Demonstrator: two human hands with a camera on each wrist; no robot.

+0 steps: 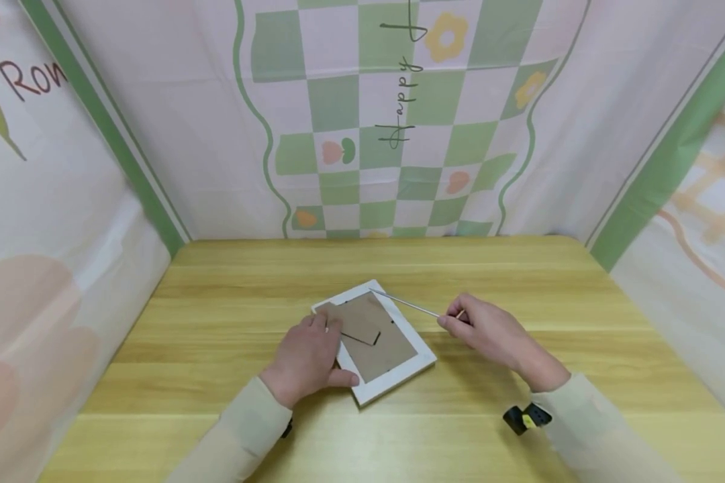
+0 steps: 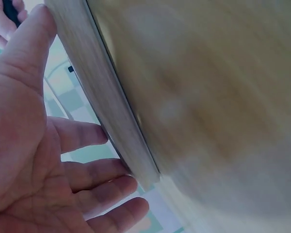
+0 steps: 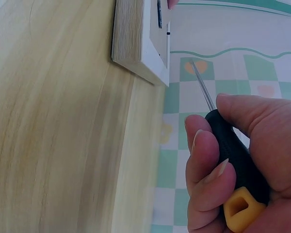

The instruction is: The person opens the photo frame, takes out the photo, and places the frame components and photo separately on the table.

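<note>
- Left side: a slide of the picture frame (image 1: 394, 376) across the desk (image 1: 229, 302) is judged possible if too little weight is put on its left edge; the fingers could also be nicked should the tool skid toward them.
- Left hand (image 1: 307, 355): spread fairly wide, fingers nearly straight and thumb held apart; the frame's left side is touched, but nothing is gripped.
- Middle: the frame is laid on the desk, set askew, with its brown back panel (image 1: 377, 318) facing up. Scratching or tearing of the panel is considered likely if the tip is pushed at a steep angle or too hard.
- Right of middle: the tip of the screwdriver (image 1: 407, 304) is held at or just above the frame's far corner; contact cannot be told. A slip off the white border could be caused by the shallow slant of the shaft.
- Right hand (image 1: 489, 332): closed, with fingers and thumb wrapped round the black-and-yellow handle (image 3: 233, 141); tip control may be lost if this hold is loosened.
</note>
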